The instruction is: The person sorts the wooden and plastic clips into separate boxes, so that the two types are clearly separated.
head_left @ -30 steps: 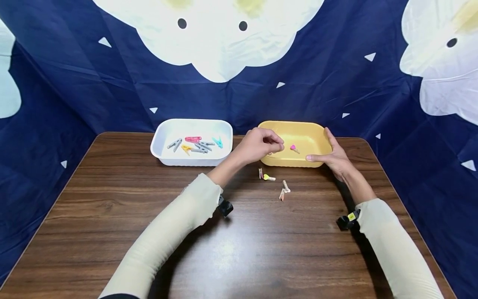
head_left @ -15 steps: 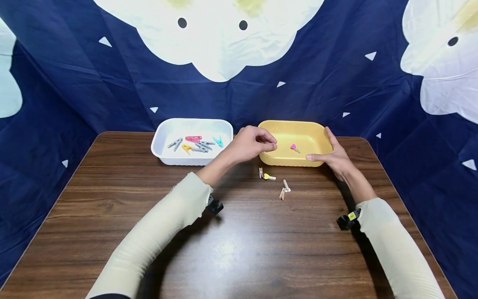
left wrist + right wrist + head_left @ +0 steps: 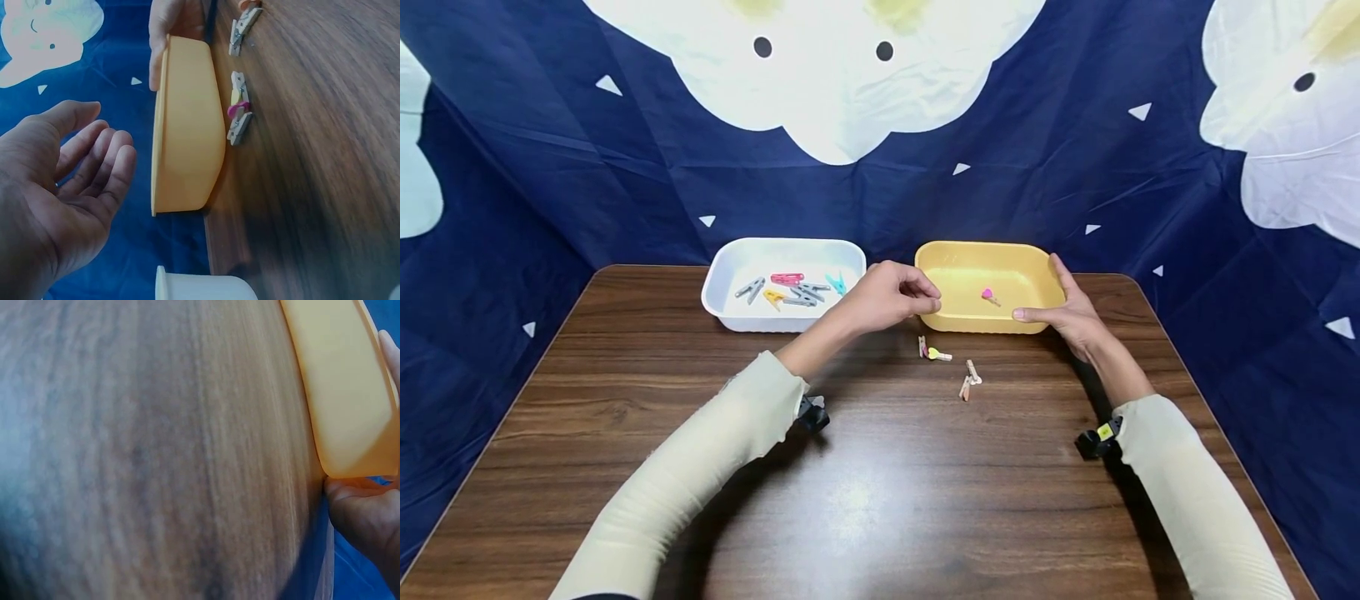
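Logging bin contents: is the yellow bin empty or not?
Not empty: the head view shows a pink-topped clip lying inside the yellow bin.

Before you stretches a brown worktop (image 3: 587,417) with dark wood grain running from its left edge to its right, and its two far corners are rounded. Beyond the far edge and down both side edges, you have a creased navy cloth (image 3: 1060,192) hanging like a wall. Above the far edge you see a big white cloud print (image 3: 835,92) with two black dots and yellowish patches; another cloud print (image 3: 1285,158) sits past the far right corner. Small white triangles (image 3: 1140,112) dot the fabric. Light pools in a pale glare (image 3: 853,500) towards the worktop's near side.
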`<state>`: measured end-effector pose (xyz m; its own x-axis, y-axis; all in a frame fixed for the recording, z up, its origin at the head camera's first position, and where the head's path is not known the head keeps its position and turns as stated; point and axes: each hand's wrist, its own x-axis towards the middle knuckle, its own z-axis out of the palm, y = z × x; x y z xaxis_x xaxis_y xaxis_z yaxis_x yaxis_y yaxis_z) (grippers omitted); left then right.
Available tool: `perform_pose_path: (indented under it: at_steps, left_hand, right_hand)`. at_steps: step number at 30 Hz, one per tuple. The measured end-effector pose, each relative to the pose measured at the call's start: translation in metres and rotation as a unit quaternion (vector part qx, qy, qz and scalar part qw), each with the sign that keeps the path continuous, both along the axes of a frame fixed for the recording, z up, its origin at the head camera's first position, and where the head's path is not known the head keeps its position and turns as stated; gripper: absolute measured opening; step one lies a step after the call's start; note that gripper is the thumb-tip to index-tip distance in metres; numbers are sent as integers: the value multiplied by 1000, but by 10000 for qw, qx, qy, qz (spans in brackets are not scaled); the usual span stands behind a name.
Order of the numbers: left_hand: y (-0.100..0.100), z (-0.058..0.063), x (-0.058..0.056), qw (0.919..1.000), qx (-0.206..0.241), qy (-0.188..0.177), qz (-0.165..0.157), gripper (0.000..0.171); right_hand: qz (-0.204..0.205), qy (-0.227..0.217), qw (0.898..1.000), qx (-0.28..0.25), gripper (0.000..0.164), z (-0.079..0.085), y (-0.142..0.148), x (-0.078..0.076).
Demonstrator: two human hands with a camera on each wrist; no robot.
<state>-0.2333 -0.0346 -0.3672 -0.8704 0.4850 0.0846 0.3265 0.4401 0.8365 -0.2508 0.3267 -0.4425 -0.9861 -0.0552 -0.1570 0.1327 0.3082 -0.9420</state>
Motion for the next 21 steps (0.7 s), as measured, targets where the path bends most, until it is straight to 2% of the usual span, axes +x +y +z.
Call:
perform_pose_path:
  at_steps: [12,21]
  left_hand:
    - [-14,-10,6,9996,-122,-56,-231,8]
    - [-33,-19,13,9981,-535,-66,-306,8]
  right_hand:
    - [-47,-49,9997,-240,138,0,-1,3]
    - [-71,-38,9999,-142,139,1,-2,2]
